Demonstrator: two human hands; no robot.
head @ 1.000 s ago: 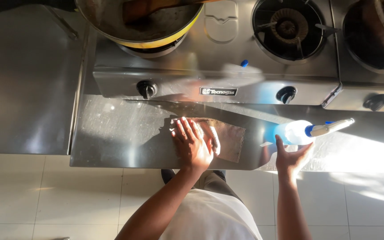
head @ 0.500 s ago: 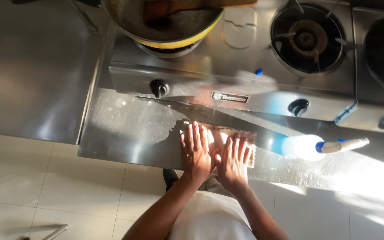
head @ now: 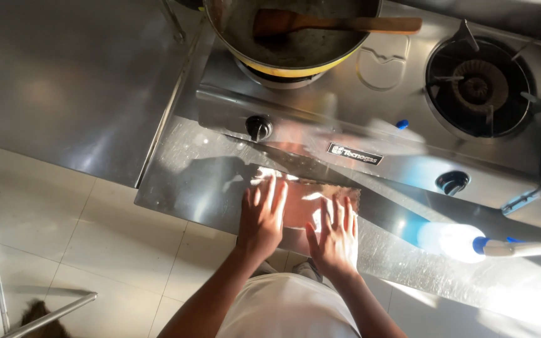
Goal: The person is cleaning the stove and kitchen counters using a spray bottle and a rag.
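On steel bench (head: 183, 181) below stove (head: 358, 106), tiled floor at 7 o'clock: left hand (head: 261, 216) and right hand (head: 336, 238) lay open, fingers spread, flat on cloth (head: 302, 203); spray bottle (head: 464, 243) at 3 o'clock.

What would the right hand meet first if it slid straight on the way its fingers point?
Past the brownish cloth under it, the right hand would likely meet the steel stove's front panel; depth is uncertain.

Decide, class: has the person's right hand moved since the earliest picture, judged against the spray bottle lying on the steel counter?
Yes. The right hand has left the spray bottle and gone left onto the cloth, beside the left hand.
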